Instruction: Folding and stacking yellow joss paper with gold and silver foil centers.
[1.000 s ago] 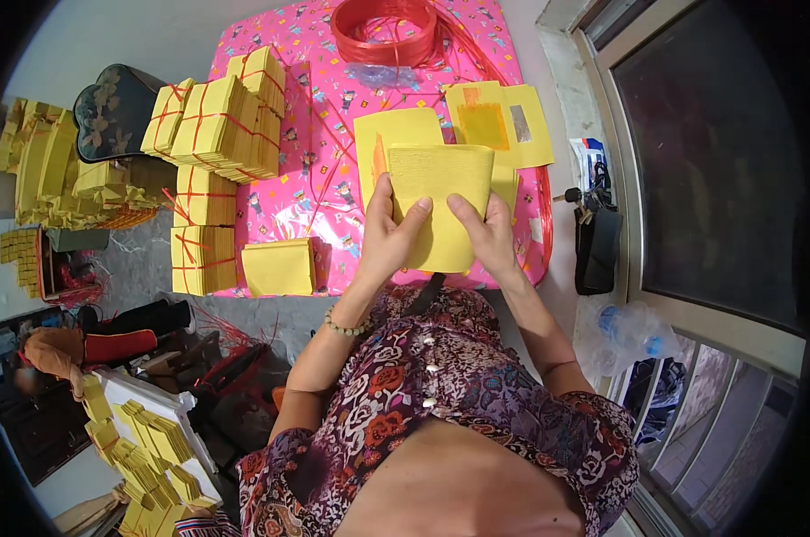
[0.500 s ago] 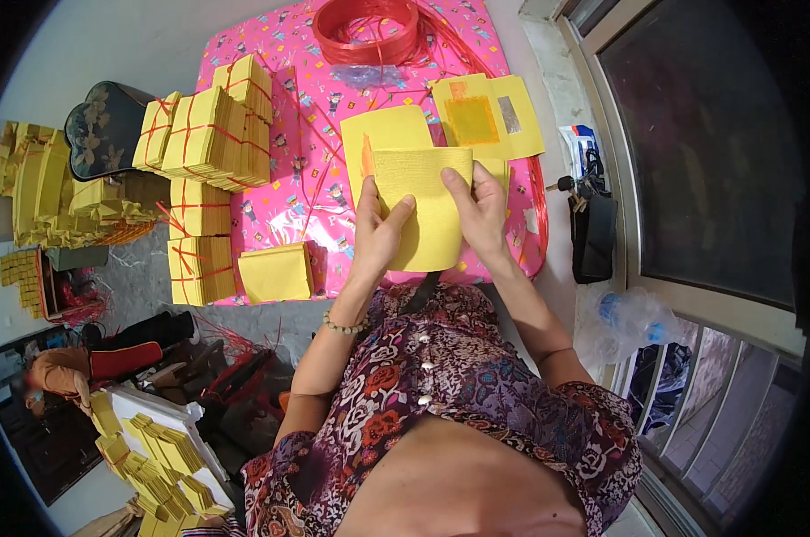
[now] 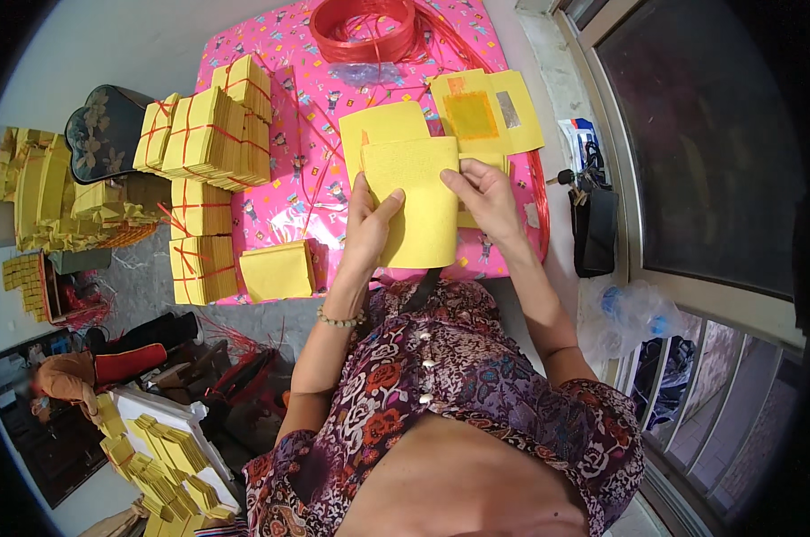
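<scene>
A sheet of yellow paper point(image 3: 415, 210), curved over as if folded or bent, is held upright between my hands above the pink table. My left hand point(image 3: 369, 231) grips its left edge, thumb on the near face. At the right edge, my right hand point(image 3: 490, 204) pinches it between thumb and curled fingers. I cannot tell whether it is one sheet or several. Directly behind it lies more yellow paper point(image 3: 378, 123) with an orange patch partly hidden. Farther right are yellow sheets point(image 3: 532, 134) bearing an orange square and a silver patch.
Red-tied bundles of yellow paper point(image 3: 194, 139) are stacked at the table's left, near a small untied stack point(image 3: 278, 273). A red ring of cord point(image 3: 364, 36) sits at the back. A black case point(image 3: 595, 237) rests by the window; a person point(image 3: 69, 371) is at lower left.
The held paper has shifted slightly left, its right side curving round. My right hand has moved toward the paper's upper right edge, with fingers more curled.
</scene>
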{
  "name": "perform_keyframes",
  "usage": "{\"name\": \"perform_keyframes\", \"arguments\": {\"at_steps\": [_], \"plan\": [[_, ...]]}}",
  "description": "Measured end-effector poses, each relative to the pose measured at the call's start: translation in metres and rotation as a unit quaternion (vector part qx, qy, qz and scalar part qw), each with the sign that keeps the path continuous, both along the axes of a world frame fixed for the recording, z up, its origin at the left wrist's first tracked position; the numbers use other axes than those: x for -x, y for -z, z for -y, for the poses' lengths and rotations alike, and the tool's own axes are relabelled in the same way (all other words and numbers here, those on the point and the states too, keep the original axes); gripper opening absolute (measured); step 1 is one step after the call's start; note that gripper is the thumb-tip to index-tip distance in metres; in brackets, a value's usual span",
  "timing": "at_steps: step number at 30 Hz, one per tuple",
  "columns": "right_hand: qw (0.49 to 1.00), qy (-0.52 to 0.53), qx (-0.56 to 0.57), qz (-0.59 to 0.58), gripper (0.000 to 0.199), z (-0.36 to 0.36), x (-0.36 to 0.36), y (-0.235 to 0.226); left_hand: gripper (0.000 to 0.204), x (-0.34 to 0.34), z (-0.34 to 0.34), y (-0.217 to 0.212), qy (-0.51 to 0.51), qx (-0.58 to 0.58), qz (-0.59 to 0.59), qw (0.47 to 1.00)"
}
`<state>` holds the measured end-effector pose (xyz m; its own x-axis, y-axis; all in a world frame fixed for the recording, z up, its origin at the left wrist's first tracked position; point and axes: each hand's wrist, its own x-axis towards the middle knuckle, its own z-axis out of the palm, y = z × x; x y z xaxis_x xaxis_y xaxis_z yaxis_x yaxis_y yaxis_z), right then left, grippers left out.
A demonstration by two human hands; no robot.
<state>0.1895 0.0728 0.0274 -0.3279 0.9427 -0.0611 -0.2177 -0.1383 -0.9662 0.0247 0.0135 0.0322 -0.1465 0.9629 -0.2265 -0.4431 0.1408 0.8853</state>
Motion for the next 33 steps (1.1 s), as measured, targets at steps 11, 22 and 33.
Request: {"name": "perform_keyframes", "arguments": {"at_steps": [11, 22, 33], "plan": [[0.992, -0.094, 0.029, 0.079, 0.026, -0.004, -0.007, 0.033, 0.042, 0.000, -0.013, 0.020, 0.008, -0.013, -0.067, 0.998], [0.971, -0.169, 0.102, 0.134, 0.029, -0.016, -0.011, 0.047, 0.044, 0.009, -0.027, 0.048, 0.017, 0.053, -0.006, 0.998], [0.983, -0.142, 0.056, 0.101, 0.028, -0.001, -0.022, 0.054, 0.043, -0.001, -0.030, 0.056, -0.026, -0.004, -0.096, 0.995]]}}
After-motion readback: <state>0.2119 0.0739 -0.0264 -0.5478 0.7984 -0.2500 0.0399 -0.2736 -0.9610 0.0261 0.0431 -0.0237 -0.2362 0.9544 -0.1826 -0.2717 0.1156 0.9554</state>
